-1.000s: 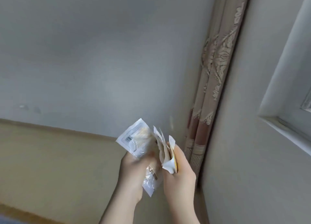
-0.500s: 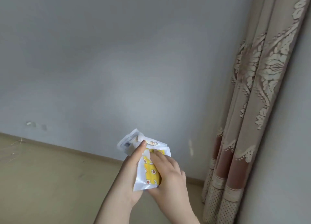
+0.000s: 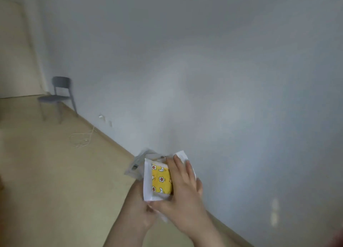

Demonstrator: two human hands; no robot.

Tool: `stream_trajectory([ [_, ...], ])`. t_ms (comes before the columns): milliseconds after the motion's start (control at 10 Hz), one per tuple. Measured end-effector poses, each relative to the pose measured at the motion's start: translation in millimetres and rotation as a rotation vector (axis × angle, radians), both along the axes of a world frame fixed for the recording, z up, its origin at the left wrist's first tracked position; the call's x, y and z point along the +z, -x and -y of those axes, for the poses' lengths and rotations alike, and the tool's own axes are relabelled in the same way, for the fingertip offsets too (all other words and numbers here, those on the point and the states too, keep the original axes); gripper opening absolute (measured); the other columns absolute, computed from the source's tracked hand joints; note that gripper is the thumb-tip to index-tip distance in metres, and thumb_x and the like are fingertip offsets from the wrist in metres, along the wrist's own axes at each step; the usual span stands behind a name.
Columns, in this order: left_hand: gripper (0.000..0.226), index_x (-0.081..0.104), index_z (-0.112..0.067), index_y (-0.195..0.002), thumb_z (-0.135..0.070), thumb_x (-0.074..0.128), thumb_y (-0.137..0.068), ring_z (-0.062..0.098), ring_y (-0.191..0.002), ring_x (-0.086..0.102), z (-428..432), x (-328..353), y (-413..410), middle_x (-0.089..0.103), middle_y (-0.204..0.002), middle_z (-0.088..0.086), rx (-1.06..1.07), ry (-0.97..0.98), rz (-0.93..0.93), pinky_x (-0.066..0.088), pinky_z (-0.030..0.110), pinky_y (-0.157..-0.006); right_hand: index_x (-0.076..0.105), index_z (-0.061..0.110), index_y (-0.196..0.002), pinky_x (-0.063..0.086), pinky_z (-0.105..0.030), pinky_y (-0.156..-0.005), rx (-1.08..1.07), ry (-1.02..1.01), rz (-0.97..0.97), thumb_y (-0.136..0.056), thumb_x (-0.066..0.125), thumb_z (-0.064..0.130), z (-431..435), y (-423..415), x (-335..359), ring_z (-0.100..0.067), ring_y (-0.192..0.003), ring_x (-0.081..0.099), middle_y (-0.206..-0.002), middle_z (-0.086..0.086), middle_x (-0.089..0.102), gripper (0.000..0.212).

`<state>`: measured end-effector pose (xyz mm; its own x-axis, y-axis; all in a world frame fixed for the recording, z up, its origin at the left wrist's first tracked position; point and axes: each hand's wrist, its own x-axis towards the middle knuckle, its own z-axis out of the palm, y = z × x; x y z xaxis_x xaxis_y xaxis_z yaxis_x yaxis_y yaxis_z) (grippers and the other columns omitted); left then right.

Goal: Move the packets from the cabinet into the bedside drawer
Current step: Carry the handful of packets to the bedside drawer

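A small stack of packets (image 3: 156, 179) is held in front of me at the lower middle of the view. The top one is white with a yellow patterned panel; a clear packet with a barcode sticks out behind it at the left. My left hand (image 3: 138, 206) holds the stack from below, mostly hidden by the packets. My right hand (image 3: 182, 193) lies over the right side of the top packet, its thumb under the lower edge and fingers spread across the face. Neither the cabinet nor the bedside drawer is in view.
A bare grey wall (image 3: 204, 79) fills most of the view. A grey chair (image 3: 58, 98) stands far left against it on the tan floor (image 3: 46, 172). A loose white cable (image 3: 81, 139) lies on the floor near the wall sockets. A pale door sits at the far left.
The view has swung left: the curtain has left the frame and the chair and cable have come in. My hands have pressed the packets together into a flat stack, yellow face towards me.
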<state>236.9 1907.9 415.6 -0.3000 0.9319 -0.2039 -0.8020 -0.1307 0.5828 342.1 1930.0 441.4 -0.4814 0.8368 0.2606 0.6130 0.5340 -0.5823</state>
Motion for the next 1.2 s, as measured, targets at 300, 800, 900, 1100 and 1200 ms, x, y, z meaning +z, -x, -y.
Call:
stream_trajectory([
  [300,0.025,0.063,-0.004,-0.102,-0.009,0.041,-0.093,0.025,-0.068,0.072,-63.7,4.1,104.4,0.073,-0.089,0.016,0.151,0.025,-0.187,0.059,0.033,-0.052,-0.005,0.036,-0.147,0.01,-0.033,-0.116,0.162,0.141,-0.003,-0.029,0.038,0.086,-99.3,115.8,-23.0,-0.013,-0.145,-0.008,-0.158,0.007,-0.007,0.135],
  [800,0.034,0.061,0.001,-0.113,0.004,0.051,-0.081,0.033,-0.073,0.071,-176.5,22.0,382.5,0.07,-0.1,0.024,0.283,0.022,-0.292,0.058,0.035,-0.055,-0.01,0.023,-0.15,-0.004,-0.035,-0.117,0.49,0.161,0.22,-0.061,0.064,0.072,-244.7,405.8,1.4,-0.006,-0.143,-0.015,-0.157,0.013,-0.012,0.125],
  [900,0.031,0.063,-0.003,-0.111,0.004,0.049,-0.084,0.036,-0.076,0.071,-190.4,16.4,434.1,0.071,-0.098,0.023,0.348,0.081,-0.309,0.059,0.039,-0.058,0.004,0.033,-0.15,-0.001,-0.036,-0.118,0.578,0.273,0.071,-0.054,0.05,0.08,-274.4,459.6,-6.6,-0.002,-0.143,-0.01,-0.156,0.019,-0.002,0.116],
  [1100,0.03,0.064,-0.003,-0.108,0.006,0.048,-0.085,0.032,-0.074,0.071,-220.1,6.0,544.3,0.07,-0.099,0.023,0.495,0.096,-0.309,0.058,0.036,-0.056,0.032,0.037,-0.141,0.036,-0.042,-0.107,0.539,0.452,-0.362,-0.079,0.061,0.055,-314.2,592.7,-37.6,-0.014,-0.132,0.034,-0.143,0.011,0.032,0.071],
  [1200,0.031,0.062,-0.002,-0.111,0.005,0.049,-0.084,0.034,-0.078,0.071,-246.9,0.7,602.3,0.069,-0.103,0.025,0.58,0.101,-0.245,0.06,0.041,-0.062,0.043,0.02,-0.133,0.054,-0.039,-0.084,0.547,0.898,-0.627,-0.076,0.077,0.022,-347.5,653.5,-41.7,-0.022,-0.104,0.063,-0.121,-0.002,0.06,0.066],
])
